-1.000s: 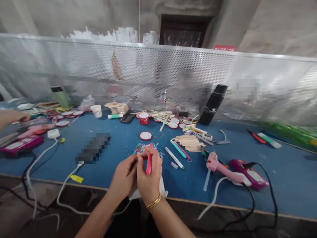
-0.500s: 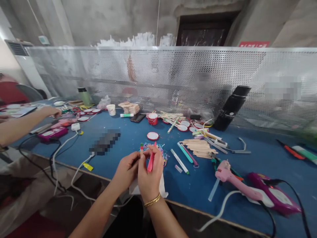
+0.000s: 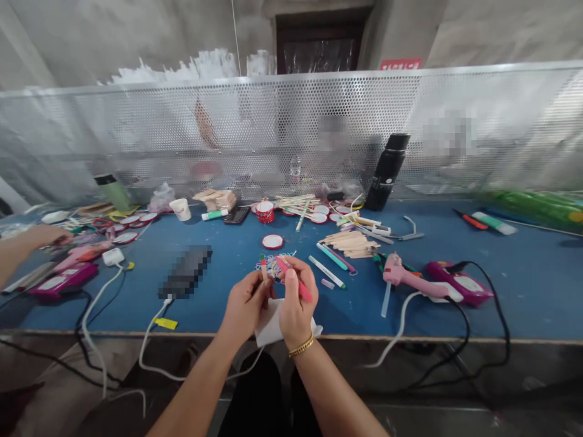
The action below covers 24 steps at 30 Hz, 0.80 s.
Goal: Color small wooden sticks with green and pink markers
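Note:
My left hand (image 3: 248, 303) is closed around a small wooden craft stick (image 3: 263, 268) with a green tip and a red band below it. In my right hand (image 3: 298, 300), gripped like a pen, is a pink marker (image 3: 300, 286). The marker slants down to the right, its upper end close to the stick. Just behind both hands lies a pile of coloured strings (image 3: 268, 262). A white paper (image 3: 268, 323) rests beneath my hands at the table edge. A white marker with a green end (image 3: 327, 271) and a short pale cap (image 3: 327, 283) lie to the right.
Craft sticks (image 3: 350, 244) lie beyond the markers. At right are a pink glue gun (image 3: 410, 276) with cables and a black bottle (image 3: 387, 173). A phone (image 3: 186, 271) lies left on the blue table (image 3: 218, 255). A co-worker's hand (image 3: 50, 235) reaches in at far left.
My hands have moved apart. The pink marker has swung from upright to slanting down rightward, and the stick stays in my left hand. The whole view has shifted to the right.

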Available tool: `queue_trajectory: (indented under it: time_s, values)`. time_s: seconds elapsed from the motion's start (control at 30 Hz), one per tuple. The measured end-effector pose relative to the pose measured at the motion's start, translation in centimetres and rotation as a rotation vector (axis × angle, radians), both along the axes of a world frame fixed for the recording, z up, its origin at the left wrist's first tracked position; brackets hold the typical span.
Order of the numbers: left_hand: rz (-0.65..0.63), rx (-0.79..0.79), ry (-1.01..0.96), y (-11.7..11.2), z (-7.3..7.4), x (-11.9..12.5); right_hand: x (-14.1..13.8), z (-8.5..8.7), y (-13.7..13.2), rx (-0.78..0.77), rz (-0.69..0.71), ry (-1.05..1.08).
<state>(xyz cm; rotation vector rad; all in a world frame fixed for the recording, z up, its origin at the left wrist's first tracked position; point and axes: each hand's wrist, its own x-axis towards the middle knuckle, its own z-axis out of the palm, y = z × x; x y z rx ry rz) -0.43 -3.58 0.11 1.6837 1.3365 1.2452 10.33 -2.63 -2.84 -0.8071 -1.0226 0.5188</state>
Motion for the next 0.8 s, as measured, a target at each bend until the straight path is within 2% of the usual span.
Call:
queue_trajectory:
  time_s: [0.1,0.23,0.37,0.6,0.8]
  values:
    - [-0.003,0.004,-0.037,0.0,0.0,0.0,-0.1,-0.2,-0.2,0.043,-0.049,0.013]
    - [-0.024,0.020,-0.084,0.1,-0.5,-0.2,-0.3,0.0,-0.6,0.127,-0.102,-0.080]
    - [-0.062,0.040,-0.140,0.1,-1.0,-0.3,-0.4,0.0,-0.8,0.176,-0.107,-0.130]
    - [-0.041,0.081,-0.076,-0.2,-0.6,-0.4,-0.5,-0.3,-0.5,0.105,-0.076,-0.155]
    - [-0.014,0.071,-0.023,-0.2,-0.8,-0.6,-0.7,-0.2,-0.5,0.092,-0.150,-0.128]
